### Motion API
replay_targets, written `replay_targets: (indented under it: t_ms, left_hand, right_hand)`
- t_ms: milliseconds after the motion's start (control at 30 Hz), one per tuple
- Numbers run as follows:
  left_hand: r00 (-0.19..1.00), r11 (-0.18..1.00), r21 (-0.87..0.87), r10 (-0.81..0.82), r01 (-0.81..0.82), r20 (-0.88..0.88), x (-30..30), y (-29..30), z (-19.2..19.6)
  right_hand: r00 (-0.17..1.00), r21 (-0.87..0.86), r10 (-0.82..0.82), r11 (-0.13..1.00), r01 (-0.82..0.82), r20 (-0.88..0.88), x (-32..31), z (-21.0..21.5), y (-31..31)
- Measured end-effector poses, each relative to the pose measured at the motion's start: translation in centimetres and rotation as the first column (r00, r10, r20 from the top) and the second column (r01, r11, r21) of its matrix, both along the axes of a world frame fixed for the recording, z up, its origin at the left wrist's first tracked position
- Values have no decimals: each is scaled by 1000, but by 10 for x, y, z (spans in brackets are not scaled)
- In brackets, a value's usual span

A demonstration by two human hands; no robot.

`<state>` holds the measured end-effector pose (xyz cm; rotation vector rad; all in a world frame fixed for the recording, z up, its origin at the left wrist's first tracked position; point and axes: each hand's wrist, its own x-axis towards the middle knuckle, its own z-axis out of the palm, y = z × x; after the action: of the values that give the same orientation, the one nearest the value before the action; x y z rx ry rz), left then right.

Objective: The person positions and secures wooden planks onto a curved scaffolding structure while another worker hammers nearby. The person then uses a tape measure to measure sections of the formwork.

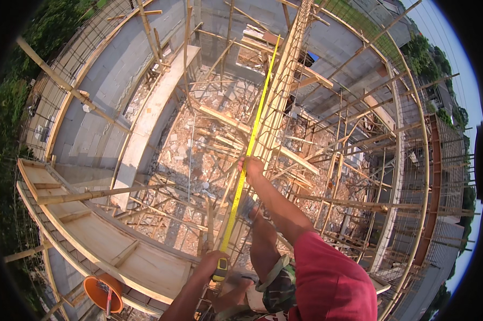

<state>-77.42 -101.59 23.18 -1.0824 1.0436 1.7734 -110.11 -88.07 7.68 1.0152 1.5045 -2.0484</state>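
Observation:
A tape measure [220, 269] with a yellow and black case sits in my left hand [211, 262], low in the picture. Its yellow blade [259, 120] is pulled far out, running up and slightly right along a long timber beam form [276, 107] with steel bars in it. Farther along, my right hand [253, 167] pinches the blade between thumb and fingers, its arm stretched forward. The blade's far end lies on or just over the form's left side; I cannot tell whether it touches. My bare legs and camouflage shorts [280, 283] show beneath my right arm.
Far below is a floor [204, 139] strewn with rubble and boards. Grey block walls [91, 128] and bamboo poles [65, 80] surround it. At lower left are a wooden formwork panel [97, 232] and an orange bucket [94, 291] with a tool inside. Scaffolding [359, 206] fills the right.

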Motion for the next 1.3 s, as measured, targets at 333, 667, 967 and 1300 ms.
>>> replay_targets:
  t_ms: [333, 667, 967, 1300]
  left_hand:
    - [999, 1000, 12, 8, -8, -36, -74, 15, -54]
    - [997, 983, 177, 43, -53, 58, -58, 22, -59]
    - [998, 998, 13, -61, 61, -25, 77, 8, -35]
    - [990, 991, -121, -75, 60, -119, 71, -1, 4]
  right_hand:
    - [998, 47, 18, 999, -21, 61, 107, 26, -15]
    - [999, 141, 36, 989, -40, 32, 85, -11, 4]
    - [996, 273, 61, 961, -39, -72, 8, -55, 15]
    - [991, 119, -43, 991, 58, -127, -30, 1, 0]
